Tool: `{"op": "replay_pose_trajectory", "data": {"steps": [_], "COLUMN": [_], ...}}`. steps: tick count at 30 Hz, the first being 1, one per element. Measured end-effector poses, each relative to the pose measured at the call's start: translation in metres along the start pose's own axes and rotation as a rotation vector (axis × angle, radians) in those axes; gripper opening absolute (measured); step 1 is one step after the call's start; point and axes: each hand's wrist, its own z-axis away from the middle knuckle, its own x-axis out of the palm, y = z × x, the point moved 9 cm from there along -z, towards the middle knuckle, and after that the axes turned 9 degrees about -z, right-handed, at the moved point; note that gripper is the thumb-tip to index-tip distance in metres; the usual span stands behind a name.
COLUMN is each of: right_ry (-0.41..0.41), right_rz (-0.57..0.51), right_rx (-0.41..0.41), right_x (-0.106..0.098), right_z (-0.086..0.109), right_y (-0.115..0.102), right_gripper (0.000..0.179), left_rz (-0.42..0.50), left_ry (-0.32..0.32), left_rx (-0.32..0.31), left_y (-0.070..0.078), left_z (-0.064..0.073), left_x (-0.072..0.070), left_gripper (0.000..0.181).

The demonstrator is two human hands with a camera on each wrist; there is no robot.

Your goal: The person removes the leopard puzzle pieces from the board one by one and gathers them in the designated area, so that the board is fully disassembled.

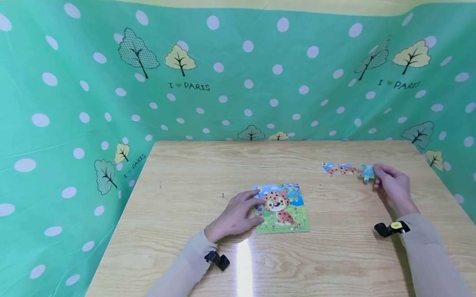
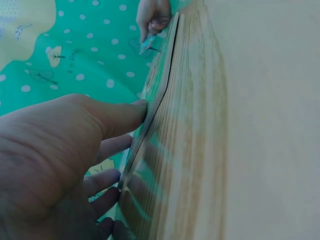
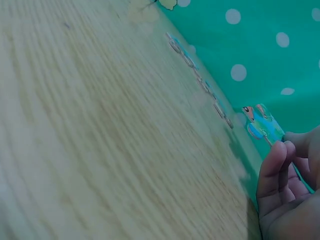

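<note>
A jigsaw puzzle (image 1: 281,211) showing a spotted leopard cub lies flat on the table. My left hand (image 1: 236,213) rests at its left side, fingers spread over the edge; in the left wrist view the thumb (image 2: 125,117) touches the board's rim. Off to the right, my right hand (image 1: 394,186) pinches a blue-green puzzle piece (image 1: 367,172) between thumb and fingertips. The right wrist view shows this puzzle piece (image 3: 264,124) tilted up off the table, a shadow below it.
Left of the held piece, a row of several loose puzzle pieces (image 1: 339,169) lies on the wooden table (image 1: 190,169). A green dotted curtain (image 1: 259,84) hangs behind the table's back edge and along its sides.
</note>
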Motion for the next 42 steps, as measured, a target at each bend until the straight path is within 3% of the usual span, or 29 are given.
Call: {"op": "replay_pose_trajectory", "data": {"steps": [12,20,38,42], "right_ry": [0.016,0.035,0.111,0.103], "right_rz": [0.075,0.216,0.274,0.191], "right_rx": [0.006,-0.005,-0.062,-0.062], "right_x": [-0.006,-0.006,-0.005,-0.001], "right_z": [-0.017,-0.023,-0.017,-0.011], "right_y": [-0.003,-0.003,-0.008,-0.010], "right_gripper": [0.003,0.002,0.013,0.009], "left_rz": [0.020,0.031,0.008,0.020], "left_ry": [-0.010,-0.014,-0.010,-0.011], "left_rx": [-0.007,-0.007,0.012,0.014], "left_y": [0.001,0.001,0.002,0.002], "left_z": [0.001,0.001,0.001,0.002], "left_x": [0.000,0.002,0.000,0.000], "left_gripper": [0.056,0.054,0.046,0.046]}}
